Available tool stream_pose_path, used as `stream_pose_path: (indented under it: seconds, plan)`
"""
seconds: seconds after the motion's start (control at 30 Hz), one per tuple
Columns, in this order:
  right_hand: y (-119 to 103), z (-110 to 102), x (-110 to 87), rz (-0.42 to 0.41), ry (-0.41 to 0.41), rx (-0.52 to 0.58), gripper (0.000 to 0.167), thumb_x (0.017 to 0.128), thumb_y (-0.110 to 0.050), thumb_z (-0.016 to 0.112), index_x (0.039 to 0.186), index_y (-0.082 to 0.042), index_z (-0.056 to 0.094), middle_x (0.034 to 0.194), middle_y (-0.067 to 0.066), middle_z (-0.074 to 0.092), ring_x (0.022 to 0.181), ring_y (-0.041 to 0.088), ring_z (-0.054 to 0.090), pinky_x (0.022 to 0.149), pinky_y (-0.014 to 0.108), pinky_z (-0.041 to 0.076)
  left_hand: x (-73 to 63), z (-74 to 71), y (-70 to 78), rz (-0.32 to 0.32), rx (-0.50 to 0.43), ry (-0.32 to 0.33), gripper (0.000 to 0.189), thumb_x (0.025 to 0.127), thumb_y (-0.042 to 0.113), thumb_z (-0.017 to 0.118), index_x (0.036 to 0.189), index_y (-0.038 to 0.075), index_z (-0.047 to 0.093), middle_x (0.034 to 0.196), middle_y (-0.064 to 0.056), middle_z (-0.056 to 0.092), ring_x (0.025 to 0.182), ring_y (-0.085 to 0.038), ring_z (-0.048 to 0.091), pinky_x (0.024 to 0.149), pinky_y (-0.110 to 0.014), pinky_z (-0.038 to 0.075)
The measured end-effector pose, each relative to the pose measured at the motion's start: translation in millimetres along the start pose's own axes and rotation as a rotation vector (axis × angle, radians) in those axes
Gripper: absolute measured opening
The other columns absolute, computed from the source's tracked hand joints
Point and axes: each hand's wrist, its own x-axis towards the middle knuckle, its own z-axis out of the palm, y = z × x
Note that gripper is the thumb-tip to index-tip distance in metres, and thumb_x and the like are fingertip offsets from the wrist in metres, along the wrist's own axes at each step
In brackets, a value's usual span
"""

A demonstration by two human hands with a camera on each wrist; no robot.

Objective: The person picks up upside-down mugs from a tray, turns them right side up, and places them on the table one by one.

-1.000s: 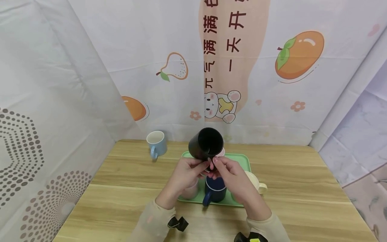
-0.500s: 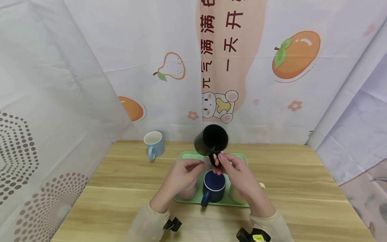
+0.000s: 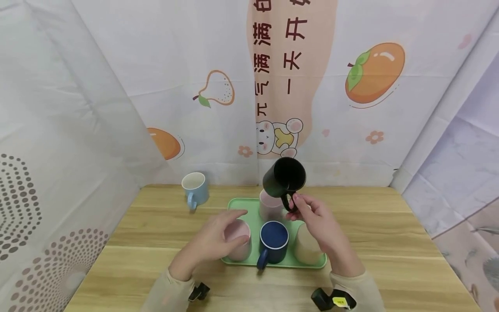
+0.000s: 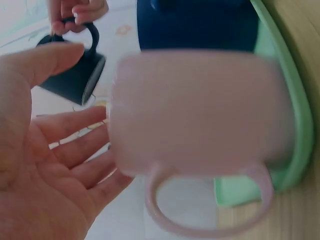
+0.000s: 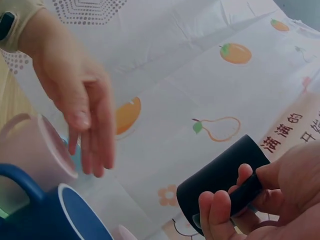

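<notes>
A black mug (image 3: pixel 278 180) hangs in the air above the back of the green tray (image 3: pixel 251 208), tilted with its mouth toward me. My right hand (image 3: pixel 317 221) pinches it by the handle, as the right wrist view also shows. My left hand (image 3: pixel 212 238) holds nothing; its fingers are spread beside the front-left pink mug (image 3: pixel 242 249). In the left wrist view that pink mug (image 4: pixel 200 115) fills the middle, its handle turned toward the camera. A navy mug (image 3: pixel 274 242) stands at the tray's front middle, and a second pink mug (image 3: pixel 270 207) behind it.
A cream mug (image 3: pixel 308 247) stands at the tray's front right, partly hidden by my right hand. Off the tray, a light blue mug (image 3: pixel 196 189) stands at the table's back left. A printed curtain (image 3: pixel 218 143) rises behind the wooden table (image 3: pixel 156 234).
My left hand has let go of the black mug and moved left and down to the front-left pink mug. My right hand has carried the black mug to the right.
</notes>
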Motion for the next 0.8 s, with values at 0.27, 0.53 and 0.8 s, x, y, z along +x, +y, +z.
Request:
stream_pose_path:
  seconds: [0.27,0.53,0.8]
  plan:
    - [5.2,-32.1,7.2,-0.045,0.084,0.028,0.035,0.119,-0.017,0.045,0.108,0.012,0.061,0.113,0.013,0.06,0.089,0.015,0.071,0.088,0.024,0.06,-9.5,-2.4,-13.1,-0.003,0.016,-0.101,0.062,0.097,0.028,0.083,0.15,0.004,0.063,0.148,-0.011,0.068,0.132,-0.03,0.067,0.109,-0.052,0.056]
    - [16.1,-75.2,14.7,-0.029,0.216,-0.077,0.04,0.12,-0.023,0.043,0.114,0.012,0.061,0.117,0.011,0.058,0.088,0.009,0.07,0.086,0.02,0.059,-12.0,-9.0,-19.0,0.031,0.043,-0.163,0.061,0.1,0.028,0.081,0.149,-0.004,0.063,0.151,-0.017,0.065,0.14,-0.036,0.062,0.115,-0.056,0.051]
    - [42.3,-107.3,25.7,0.095,0.315,-0.117,0.045,0.12,-0.031,0.041,0.118,0.009,0.061,0.136,0.02,0.052,0.088,0.004,0.069,0.086,0.014,0.055,-10.8,-8.4,-19.1,0.016,0.019,-0.19,0.062,0.1,0.025,0.082,0.15,-0.004,0.061,0.153,-0.017,0.063,0.14,-0.036,0.062,0.114,-0.055,0.052]
